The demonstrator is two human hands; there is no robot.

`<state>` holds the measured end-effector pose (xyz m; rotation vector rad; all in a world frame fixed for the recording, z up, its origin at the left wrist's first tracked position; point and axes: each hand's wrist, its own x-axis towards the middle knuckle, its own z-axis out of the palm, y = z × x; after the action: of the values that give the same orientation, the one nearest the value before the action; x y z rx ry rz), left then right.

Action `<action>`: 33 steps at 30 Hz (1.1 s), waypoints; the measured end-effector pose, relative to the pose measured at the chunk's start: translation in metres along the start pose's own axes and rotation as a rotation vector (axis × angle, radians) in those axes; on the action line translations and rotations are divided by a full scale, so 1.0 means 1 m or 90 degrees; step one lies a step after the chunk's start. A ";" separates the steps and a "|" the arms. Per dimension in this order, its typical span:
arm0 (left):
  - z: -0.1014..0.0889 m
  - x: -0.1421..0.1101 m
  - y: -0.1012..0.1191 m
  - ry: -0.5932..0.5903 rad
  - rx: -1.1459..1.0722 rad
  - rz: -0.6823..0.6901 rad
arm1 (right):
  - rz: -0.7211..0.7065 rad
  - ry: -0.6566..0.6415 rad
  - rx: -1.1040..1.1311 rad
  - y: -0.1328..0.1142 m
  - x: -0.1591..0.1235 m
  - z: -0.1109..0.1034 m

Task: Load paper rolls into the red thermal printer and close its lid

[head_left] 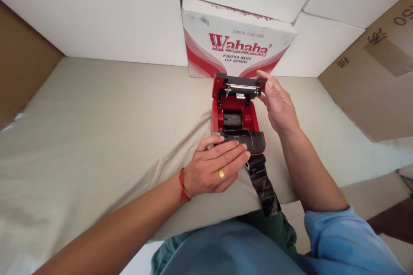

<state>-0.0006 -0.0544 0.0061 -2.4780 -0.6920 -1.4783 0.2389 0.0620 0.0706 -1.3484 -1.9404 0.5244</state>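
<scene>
On the cloth-covered table stands a small red-and-black machine that looks like a label printer, its hinged lid raised. Inside lies a roll of black plastic film. A crinkled black strip hangs from the front and over the table edge. My left hand lies over the black front panel, fingers stretched flat on it. At the lid's right end is my right hand, with its fingers and thumb around the edge. Part of the front is hidden beneath my left hand.
A white and red Wahaha water carton stands just behind the machine, among white boxes. Brown cardboard borders the right, and more brown cardboard the left. Pale, creased cloth covers the table.
</scene>
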 end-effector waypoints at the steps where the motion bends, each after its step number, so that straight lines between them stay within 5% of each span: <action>1: -0.001 0.000 0.000 0.001 -0.007 -0.001 | -0.011 0.016 0.089 0.001 -0.003 0.002; 3: -0.001 0.000 0.001 0.002 -0.023 -0.004 | -0.039 0.065 0.254 0.005 -0.013 0.002; 6: -0.003 0.000 0.002 0.002 -0.034 -0.008 | -0.101 0.072 0.309 0.006 -0.035 -0.005; 14: -0.007 -0.001 0.004 -0.024 -0.059 -0.008 | -0.290 -0.023 0.125 0.018 -0.076 -0.005; 19: -0.013 -0.013 -0.018 0.051 0.005 -0.051 | -0.314 0.008 0.123 0.027 -0.083 0.010; 24: -0.014 -0.019 -0.045 0.057 -0.096 -0.239 | -0.306 0.010 0.143 0.025 -0.088 0.011; 33: -0.008 -0.017 -0.045 0.060 -0.197 -0.304 | -0.298 0.015 0.065 0.016 -0.089 0.005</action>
<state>-0.0354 -0.0229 -0.0082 -2.5515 -1.1784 -1.9870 0.2635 -0.0141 0.0283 -0.7923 -2.0887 0.3667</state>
